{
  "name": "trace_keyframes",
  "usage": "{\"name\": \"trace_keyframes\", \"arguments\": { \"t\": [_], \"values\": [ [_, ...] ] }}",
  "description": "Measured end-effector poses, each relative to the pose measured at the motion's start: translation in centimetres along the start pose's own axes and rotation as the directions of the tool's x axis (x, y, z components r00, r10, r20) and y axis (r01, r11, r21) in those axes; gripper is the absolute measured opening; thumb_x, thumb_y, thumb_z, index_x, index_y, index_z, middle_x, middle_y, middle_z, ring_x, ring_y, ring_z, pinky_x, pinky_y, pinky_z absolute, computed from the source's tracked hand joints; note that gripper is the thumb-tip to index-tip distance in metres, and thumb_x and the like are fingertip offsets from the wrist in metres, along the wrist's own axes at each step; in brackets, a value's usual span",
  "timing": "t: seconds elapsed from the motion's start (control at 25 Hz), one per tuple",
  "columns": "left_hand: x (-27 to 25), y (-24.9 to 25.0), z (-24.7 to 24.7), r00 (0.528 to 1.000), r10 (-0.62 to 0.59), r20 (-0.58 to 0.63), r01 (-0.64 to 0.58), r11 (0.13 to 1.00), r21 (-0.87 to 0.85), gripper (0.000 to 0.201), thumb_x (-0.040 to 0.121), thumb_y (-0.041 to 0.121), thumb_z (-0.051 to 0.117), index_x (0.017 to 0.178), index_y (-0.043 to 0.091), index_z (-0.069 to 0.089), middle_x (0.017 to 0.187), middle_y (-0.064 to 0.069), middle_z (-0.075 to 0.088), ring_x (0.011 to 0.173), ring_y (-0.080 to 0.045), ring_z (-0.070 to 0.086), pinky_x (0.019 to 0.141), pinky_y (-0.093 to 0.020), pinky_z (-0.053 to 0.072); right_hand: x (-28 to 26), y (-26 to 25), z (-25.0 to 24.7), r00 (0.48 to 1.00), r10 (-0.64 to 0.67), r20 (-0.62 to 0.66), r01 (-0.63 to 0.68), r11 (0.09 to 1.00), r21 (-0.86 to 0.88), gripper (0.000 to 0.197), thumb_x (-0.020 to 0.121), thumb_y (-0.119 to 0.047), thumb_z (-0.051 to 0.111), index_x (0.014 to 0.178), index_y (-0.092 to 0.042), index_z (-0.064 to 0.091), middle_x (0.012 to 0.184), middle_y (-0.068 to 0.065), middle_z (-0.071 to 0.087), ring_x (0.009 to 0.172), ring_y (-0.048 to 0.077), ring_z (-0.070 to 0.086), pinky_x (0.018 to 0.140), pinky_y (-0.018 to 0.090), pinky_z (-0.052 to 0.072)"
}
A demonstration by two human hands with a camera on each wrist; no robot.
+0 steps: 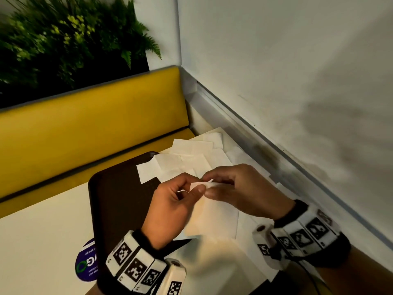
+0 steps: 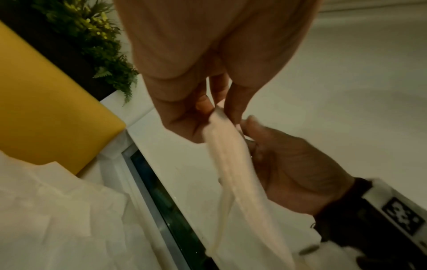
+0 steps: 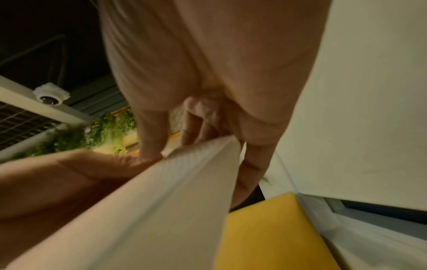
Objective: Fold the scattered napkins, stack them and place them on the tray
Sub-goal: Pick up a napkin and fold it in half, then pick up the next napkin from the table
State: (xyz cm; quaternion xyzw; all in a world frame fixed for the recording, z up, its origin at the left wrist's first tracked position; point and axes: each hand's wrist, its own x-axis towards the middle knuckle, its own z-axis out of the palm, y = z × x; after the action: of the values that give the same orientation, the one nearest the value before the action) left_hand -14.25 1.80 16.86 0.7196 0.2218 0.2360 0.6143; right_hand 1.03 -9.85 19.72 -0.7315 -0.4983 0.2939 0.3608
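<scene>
Both wrists, nearest the camera, wear white bands with black square marker tags, no readable text. Fingertips first: the left hand point(image 1: 172, 207) and right hand point(image 1: 240, 188) both pinch the top edge of one white napkin point(image 1: 214, 218), thumbs and fingers clamped on it, tips nearly touching. It hangs down off the table, doubled over in the left wrist view. Past the hands, the loose napkins point(image 1: 191, 160) lie scattered and overlapping toward the far right corner, one corner sticking over the dark tray point(image 1: 119, 188). That tray sits left of the hands, mostly bare. White table point(image 1: 38, 237) is open on the near left; a wall point(image 1: 297, 71) hems in the right. Purple round sticker point(image 1: 86, 265) beside the tray, writing too blurry to read. Yellow bench point(image 1: 85, 124) beyond.
</scene>
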Motion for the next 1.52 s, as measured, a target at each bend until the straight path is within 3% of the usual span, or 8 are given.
{"name": "trace_keyframes", "arguments": {
  "t": [0.16, 0.32, 0.48, 0.6, 0.92, 1.12, 1.36, 1.52],
  "values": [
    [-1.3, -2.4, -1.7, 0.993, -0.029, -0.116, 0.030, 1.000, 0.007, 0.011, 0.088, 0.010, 0.067, 0.078, 0.015, 0.070, 0.073, -0.016, 0.065, 0.059, -0.023, 0.059, 0.055, -0.033, 0.047, -0.5, 2.3, 2.3, 0.986, 0.122, -0.111, -0.097, 0.973, 0.209, 0.013, 0.084, -0.023, 0.070, 0.094, -0.018, 0.075, 0.083, -0.003, 0.075, 0.074, 0.015, 0.069, 0.072, 0.033, 0.060],
    [-6.4, -10.0, -3.4, 0.975, -0.178, -0.136, 0.207, 0.949, 0.236, 0.012, 0.088, 0.018, 0.068, 0.077, 0.022, 0.067, 0.059, -0.006, 0.057, 0.053, -0.008, 0.048, 0.054, -0.027, 0.042, -2.1, 5.8, 8.8, 0.941, 0.329, 0.084, -0.338, 0.886, 0.317, 0.008, 0.084, -0.011, 0.068, 0.089, -0.007, 0.073, 0.074, 0.013, 0.073, 0.062, 0.028, 0.068, 0.058, 0.033, 0.058],
    [-12.9, -18.7, -3.0, 0.865, -0.480, -0.149, 0.494, 0.758, 0.425, 0.013, 0.090, 0.028, 0.063, 0.077, 0.026, 0.061, 0.071, 0.008, 0.065, 0.066, -0.009, 0.059, 0.072, -0.035, 0.054, -3.5, 11.5, 17.8, 0.849, 0.483, 0.213, -0.513, 0.851, 0.115, 0.007, 0.082, -0.013, 0.069, 0.075, -0.013, 0.066, 0.061, 0.005, 0.066, 0.053, 0.018, 0.064, 0.056, 0.035, 0.056],
    [-15.4, -21.7, -2.0, 0.793, -0.594, -0.135, 0.556, 0.615, 0.559, 0.009, 0.095, 0.038, 0.051, 0.097, 0.031, 0.056, 0.102, 0.003, 0.070, 0.089, -0.014, 0.062, 0.084, -0.028, 0.050, -4.0, 13.9, 22.4, 0.868, 0.464, 0.176, -0.440, 0.884, -0.157, 0.015, 0.081, -0.023, 0.068, 0.071, -0.025, 0.057, 0.069, -0.005, 0.062, 0.071, 0.017, 0.064, 0.072, 0.027, 0.052],
    [-16.0, -23.0, -0.8, 0.845, -0.509, -0.166, 0.452, 0.510, 0.732, 0.031, 0.096, 0.039, 0.044, 0.124, 0.027, 0.044, 0.126, 0.005, 0.049, 0.111, -0.015, 0.048, 0.094, -0.029, 0.046, -4.9, 13.7, 24.8, 0.917, 0.382, 0.117, -0.314, 0.870, -0.380, 0.027, 0.095, -0.033, 0.044, 0.119, -0.021, 0.044, 0.112, 0.003, 0.062, 0.098, 0.022, 0.062, 0.083, 0.033, 0.049],
    [-8.0, -19.9, 0.8, 0.978, -0.207, 0.019, 0.081, 0.466, 0.881, 0.035, 0.083, 0.037, 0.051, 0.116, 0.024, 0.054, 0.115, -0.001, 0.050, 0.099, -0.024, 0.046, 0.083, -0.037, 0.047, -7.1, 13.8, 19.2, 0.915, 0.396, 0.077, -0.380, 0.910, -0.163, 0.019, 0.087, -0.043, 0.049, 0.100, -0.029, 0.045, 0.069, -0.008, 0.058, 0.072, 0.014, 0.062, 0.070, 0.034, 0.052],
    [7.2, -18.2, 6.9, 0.888, -0.299, 0.350, -0.226, 0.380, 0.897, 0.044, 0.090, 0.025, 0.053, 0.134, 0.024, 0.045, 0.144, 0.001, 0.039, 0.129, -0.028, 0.035, 0.101, -0.043, 0.037, -10.8, 16.5, 11.3, 0.843, 0.537, 0.015, -0.537, 0.844, -0.006, 0.014, 0.090, -0.034, 0.060, 0.098, -0.031, 0.048, 0.082, -0.003, 0.069, 0.079, 0.008, 0.066, 0.080, 0.019, 0.055],
    [10.7, -21.2, 8.8, 0.781, -0.455, 0.428, -0.295, 0.335, 0.895, 0.066, 0.091, 0.043, 0.053, 0.147, 0.026, 0.024, 0.157, 0.000, 0.021, 0.143, -0.027, 0.021, 0.109, -0.048, 0.027, -12.5, 18.6, 9.3, 0.791, 0.612, -0.024, -0.608, 0.789, 0.086, 0.008, 0.092, -0.035, 0.057, 0.095, -0.030, 0.052, 0.079, -0.009, 0.066, 0.075, 0.006, 0.064, 0.067, 0.016, 0.053]
  ]
}}
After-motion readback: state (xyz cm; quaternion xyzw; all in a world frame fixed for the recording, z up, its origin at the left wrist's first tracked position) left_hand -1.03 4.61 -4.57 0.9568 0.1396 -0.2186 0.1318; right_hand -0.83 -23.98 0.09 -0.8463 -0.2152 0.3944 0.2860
